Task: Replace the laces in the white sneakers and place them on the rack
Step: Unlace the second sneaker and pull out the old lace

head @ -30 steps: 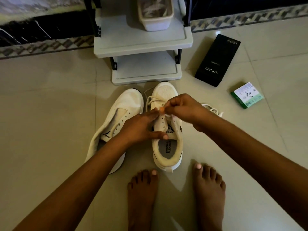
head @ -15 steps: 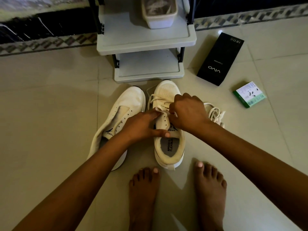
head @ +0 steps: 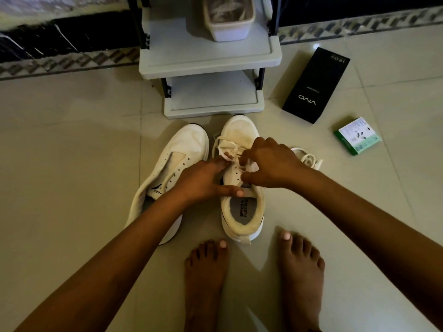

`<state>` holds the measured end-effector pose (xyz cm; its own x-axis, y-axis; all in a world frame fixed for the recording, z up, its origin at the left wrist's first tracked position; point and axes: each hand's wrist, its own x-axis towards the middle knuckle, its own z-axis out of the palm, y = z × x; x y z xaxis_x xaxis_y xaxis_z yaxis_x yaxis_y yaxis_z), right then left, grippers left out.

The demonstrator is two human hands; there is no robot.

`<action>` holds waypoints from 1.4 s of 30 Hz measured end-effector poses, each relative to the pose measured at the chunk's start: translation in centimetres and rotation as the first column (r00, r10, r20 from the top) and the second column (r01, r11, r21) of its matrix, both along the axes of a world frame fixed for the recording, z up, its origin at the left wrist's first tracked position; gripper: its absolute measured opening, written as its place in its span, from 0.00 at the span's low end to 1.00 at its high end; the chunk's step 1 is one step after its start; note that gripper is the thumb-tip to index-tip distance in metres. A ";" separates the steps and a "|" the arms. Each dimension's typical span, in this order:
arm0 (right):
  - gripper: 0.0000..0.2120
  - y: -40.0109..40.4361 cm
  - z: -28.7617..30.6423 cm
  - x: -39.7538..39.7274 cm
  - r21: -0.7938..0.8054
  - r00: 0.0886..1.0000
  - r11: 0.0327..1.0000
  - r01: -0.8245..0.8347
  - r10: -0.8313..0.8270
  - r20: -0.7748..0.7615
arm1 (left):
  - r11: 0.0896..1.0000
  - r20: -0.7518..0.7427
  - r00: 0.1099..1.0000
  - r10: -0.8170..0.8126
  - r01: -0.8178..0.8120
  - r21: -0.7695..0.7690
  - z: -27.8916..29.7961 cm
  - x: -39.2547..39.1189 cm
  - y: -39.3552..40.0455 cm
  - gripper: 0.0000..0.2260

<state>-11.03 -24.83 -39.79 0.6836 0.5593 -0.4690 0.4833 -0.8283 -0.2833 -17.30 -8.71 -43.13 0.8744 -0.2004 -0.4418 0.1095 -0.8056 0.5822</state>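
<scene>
Two white sneakers stand on the floor before the grey rack (head: 211,65). The left sneaker (head: 177,159) has bare eyelets and no lace. The right sneaker (head: 242,212) carries a white lace (head: 226,147) through its front eyelets. My left hand (head: 203,180) holds this sneaker at the tongue, thumb laid across the collar and forefinger on the lace. My right hand (head: 268,161) has its fingers curled and pinches the lace over the eyelets. A loose bundle of lace (head: 308,158) lies just right of the shoe.
A white tub (head: 229,22) sits on the rack's upper shelf; the lower shelf (head: 213,97) is bare. A black phone box (head: 316,85) and a small green-and-white box (head: 357,136) lie on the tiles at right. My bare feet (head: 254,279) stand behind the sneakers.
My right hand has dropped from lifting the lace above the shoe down onto the eyelets, fingers curled. My left hand stays on the tongue. The view shifted slightly.
</scene>
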 end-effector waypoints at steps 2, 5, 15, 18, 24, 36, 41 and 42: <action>0.18 0.0 -0.2 -0.3 -0.029 0.988 0.999 -0.016 0.020 0.152 | 1.000 0.009 1.000 0.001 -0.001 0.004 0.1 0.0 -0.1 0.33; 0.16 0.3 -0.2 -0.2 -0.038 0.955 0.999 -0.026 0.036 0.294 | 1.000 0.013 1.000 0.005 -0.005 0.006 0.2 0.0 -0.1 0.34; 0.02 -0.9 1.8 1.2 0.457 0.831 0.715 0.529 -0.327 -0.451 | 1.000 0.008 1.000 -0.002 0.002 0.022 0.3 0.0 -0.1 0.38; 0.19 -0.6 0.1 0.9 0.204 0.958 0.948 0.245 -0.206 -0.198 | 1.000 0.012 1.000 0.001 0.000 -0.012 0.1 0.0 -0.1 0.37; 0.18 0.7 -0.1 -0.3 -0.074 0.969 0.997 -0.001 0.019 0.246 | 1.000 0.018 1.000 0.001 -0.002 0.003 0.0 0.0 -0.1 0.37; 0.02 -0.8 2.3 0.7 0.473 0.768 0.656 0.588 -0.270 -0.581 | 1.000 0.021 1.000 0.002 -0.002 -0.023 0.2 -0.2 0.0 0.35; 0.25 -0.7 -0.1 -0.6 0.054 0.990 0.996 0.075 -0.068 -0.127 | 0.999 0.008 0.999 0.035 -0.035 -0.021 0.3 -0.1 -0.2 0.32; 0.25 -0.5 -0.2 -1.0 0.023 0.999 0.999 0.046 -0.045 -0.027 | 0.999 0.005 1.000 0.030 -0.030 -0.015 0.3 -0.1 -0.2 0.32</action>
